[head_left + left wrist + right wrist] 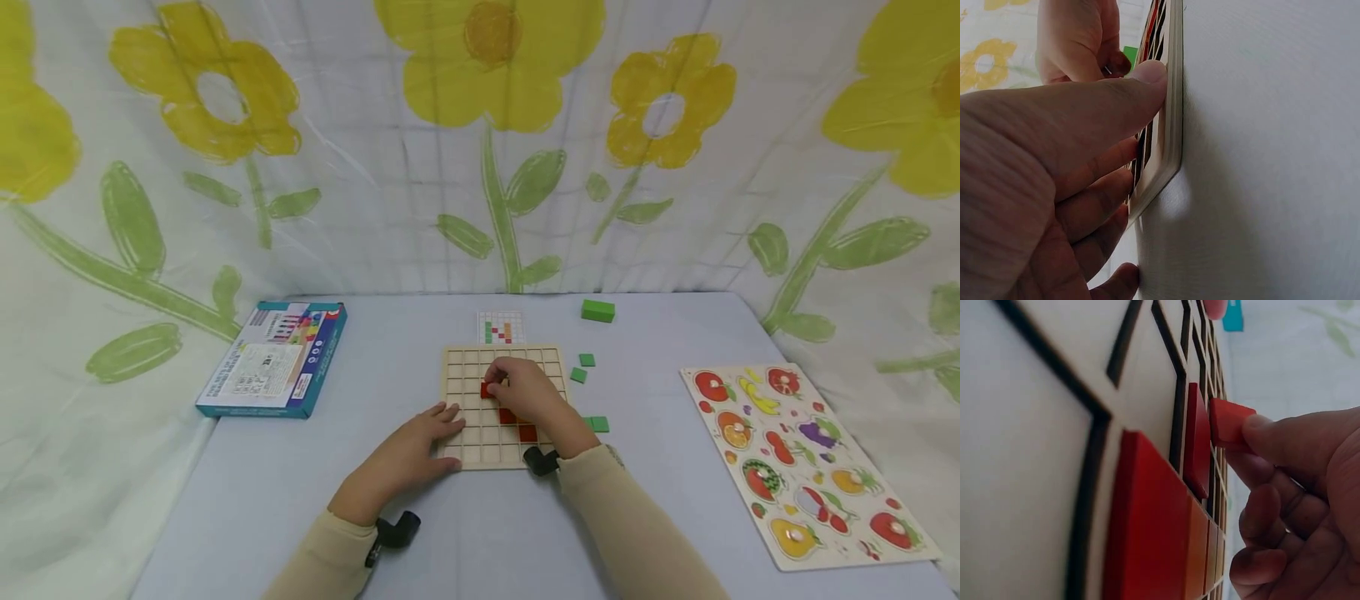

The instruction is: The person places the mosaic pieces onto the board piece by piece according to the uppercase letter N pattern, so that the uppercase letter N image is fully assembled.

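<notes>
A wooden grid board point(472, 457) lies at the middle of the table. My right hand point(528, 392) is over its upper middle, pinching a red square tile point(1229, 424) between thumb and fingers; in the right wrist view the tile is tilted against the grid. Other red tiles point(528, 433) sit in grid cells, running diagonally down to the right, and orange tiles point(1197, 550) show beside them in the right wrist view. My left hand point(411, 454) rests on the board's left edge, fingers spread, its thumb point(1141, 84) on the rim.
A small pattern card point(501, 327) lies behind the board. Green tiles point(587, 360) and a green block point(597, 312) are to its right. A blue box point(270, 362) stands at the left; a fruit puzzle board point(806, 467) lies at the right.
</notes>
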Tool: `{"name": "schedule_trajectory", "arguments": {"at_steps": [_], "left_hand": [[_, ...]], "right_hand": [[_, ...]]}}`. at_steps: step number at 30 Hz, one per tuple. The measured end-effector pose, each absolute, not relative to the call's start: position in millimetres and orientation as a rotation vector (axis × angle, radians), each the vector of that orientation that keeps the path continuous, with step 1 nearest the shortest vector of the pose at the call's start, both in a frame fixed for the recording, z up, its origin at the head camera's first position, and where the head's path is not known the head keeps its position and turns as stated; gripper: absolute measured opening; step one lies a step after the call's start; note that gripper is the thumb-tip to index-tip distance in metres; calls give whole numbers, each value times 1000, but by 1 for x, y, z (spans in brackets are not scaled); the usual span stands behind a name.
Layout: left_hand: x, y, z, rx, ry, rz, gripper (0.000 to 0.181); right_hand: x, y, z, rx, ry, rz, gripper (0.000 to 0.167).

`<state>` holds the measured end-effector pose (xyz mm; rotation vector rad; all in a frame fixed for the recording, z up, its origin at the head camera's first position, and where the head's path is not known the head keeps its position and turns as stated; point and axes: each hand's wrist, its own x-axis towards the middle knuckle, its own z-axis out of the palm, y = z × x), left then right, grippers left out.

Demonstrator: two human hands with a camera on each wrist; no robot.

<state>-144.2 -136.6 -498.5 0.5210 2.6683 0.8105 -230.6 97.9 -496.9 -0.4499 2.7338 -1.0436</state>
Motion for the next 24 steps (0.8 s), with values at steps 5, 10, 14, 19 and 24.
{"name": "schedule_trajectory", "arguments": {"at_steps": [5, 10, 14, 19, 24], "left_hand": [[-144, -135, -498, 498, 2672, 794, 65], [-144, -135, -497, 486, 2664, 811, 64], [-143, -135, -497, 490, 2666, 809, 64], [-144, -135, -498, 500, 2671, 804, 65], [-144, -136, -497, 504, 2670, 814, 65]], "right_hand": [[-229, 98, -494, -418, 2708, -1044, 4], [-227, 99, -494, -416, 2673, -1007, 4], [-225, 99, -494, -448, 2681, -989, 5], [-225, 98, -494, -514, 2732, -906, 4], [-225, 97, -494, -524, 2758, -842, 6]]}}
